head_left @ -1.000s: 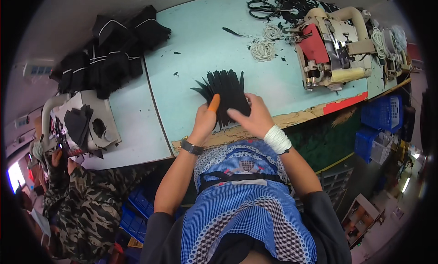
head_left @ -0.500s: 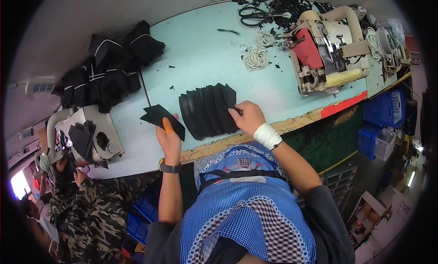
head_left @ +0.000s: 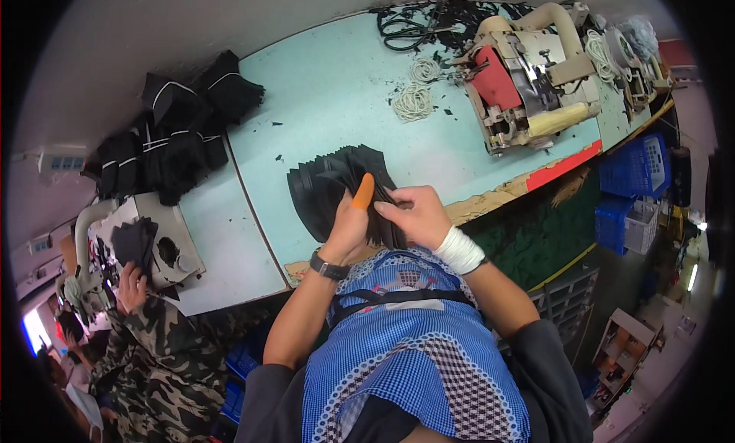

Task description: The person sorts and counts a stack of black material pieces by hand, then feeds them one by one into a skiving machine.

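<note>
Toward the left, your stack of black pieces (head_left: 305, 202) is fanning out near the front edge of the pale table (head_left: 321, 91); its thin leaves are looking light, bendable and hard to break, though likely prone to splaying and sliding. Next along, your left hand (head_left: 348, 232) is gripping part of the stack, its orange finger cover (head_left: 364, 192) pressing on the pieces and probably adding friction. Rightmost, your right hand (head_left: 423, 219) is pinching the stack's right end; squeezing across the broad faces, rather than single edges, is seeming the surer hold.
</note>
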`<state>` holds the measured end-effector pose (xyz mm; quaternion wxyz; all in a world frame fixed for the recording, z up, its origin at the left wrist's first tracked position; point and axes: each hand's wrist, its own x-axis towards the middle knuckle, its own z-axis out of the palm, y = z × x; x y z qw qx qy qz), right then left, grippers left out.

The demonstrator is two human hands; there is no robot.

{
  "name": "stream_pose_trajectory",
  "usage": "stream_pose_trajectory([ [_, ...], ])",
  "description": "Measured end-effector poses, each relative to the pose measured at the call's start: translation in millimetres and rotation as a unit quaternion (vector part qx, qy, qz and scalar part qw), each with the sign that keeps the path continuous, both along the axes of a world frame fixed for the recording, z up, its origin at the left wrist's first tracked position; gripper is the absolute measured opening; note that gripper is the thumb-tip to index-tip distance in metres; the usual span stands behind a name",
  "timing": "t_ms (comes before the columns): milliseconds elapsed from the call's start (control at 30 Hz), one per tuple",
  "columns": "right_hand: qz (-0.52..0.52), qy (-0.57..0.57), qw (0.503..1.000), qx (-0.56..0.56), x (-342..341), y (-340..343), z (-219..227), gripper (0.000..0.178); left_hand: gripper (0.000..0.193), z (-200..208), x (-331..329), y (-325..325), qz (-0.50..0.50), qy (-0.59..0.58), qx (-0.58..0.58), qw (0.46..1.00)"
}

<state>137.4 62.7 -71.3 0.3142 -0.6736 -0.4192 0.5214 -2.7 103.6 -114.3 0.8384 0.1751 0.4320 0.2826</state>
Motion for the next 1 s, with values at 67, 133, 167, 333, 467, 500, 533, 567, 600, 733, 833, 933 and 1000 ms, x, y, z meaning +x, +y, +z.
stream_pose_trajectory([
  [67, -0.067, 0.225, 0.967, -0.102, 12.0, -2.4, -2.2, 0.024, 0.039, 6.6, -5.9, 1.6, -0.034, -0.007, -0.015, 0.999],
  [133, -0.127, 0.285, 0.942, -0.122, 8.1, -3.3, 3.0, 0.025, 0.04, 12.2, -8.6, 4.6, -0.049, -0.083, -0.083, 0.992],
  [167, -0.127, 0.286, 0.942, -0.122, 6.4, -5.6, -1.2, 0.025, 0.042, 9.8, -8.1, 3.0, -0.044, -0.06, -0.082, 0.994],
  [333, 0.023, -0.171, 0.981, 0.091, -13.7, -14.2, -19.0, 0.02, 0.033, -7.5, -19.7, -6.8, -0.088, -0.055, -0.051, 0.993],
  [467, -0.02, -0.15, 0.988, 0.044, 13.5, -8.3, 4.1, 0.017, 0.036, 18.2, -43.0, 0.2, -0.124, -0.071, 0.043, 0.989],
  [500, -0.08, -0.176, 0.98, 0.035, 31.9, -7.6, 2.1, 0.019, 0.04, 19.5, -51.0, -0.3, -0.108, -0.06, 0.069, 0.99],
  [533, -0.143, -0.203, 0.968, 0.025, 56.2, -6.5, -5.8, 0.022, 0.04, 19.6, -58.5, -0.3, -0.106, -0.061, 0.07, 0.99],
  [567, -0.201, -0.043, 0.979, -0.003, 86.9, -7.1, -28.9, 0.023, 0.041, 19.1, -66.7, 0.3, -0.068, -0.075, 0.027, 0.994],
  [600, -0.254, 0.121, 0.959, -0.027, 109.2, -10.3, -57.3, 0.024, 0.042, 18.6, -74.6, -2.3, -0.031, -0.088, -0.011, 0.996],
  [733, -0.004, -0.496, 0.868, 0.033, 70.4, 0.9, -58.2, 0.052, 0.035, -0.3, -98.9, -32.7, -0.019, -0.07, -0.084, 0.994],
  [833, 0.069, -0.391, 0.918, 0.021, -4.0, 11.4, -58.4, 0.08, 0.026, 2.1, -91.6, -32.4, -0.031, 0.009, -0.076, 0.997],
  [933, 0.109, -0.452, 0.884, 0.039, -22.0, 20.5, -77.0, 0.088, 0.021, -4.9, -78.1, -18.2, -0.036, 0.052, -0.031, 0.998],
  [1000, 0.11, -0.436, 0.893, 0.017, -19.9, 20.3, -77.3, 0.09, 0.023, -8.1, -70.7, -10.5, -0.035, 0.127, 0.006, 0.991],
])
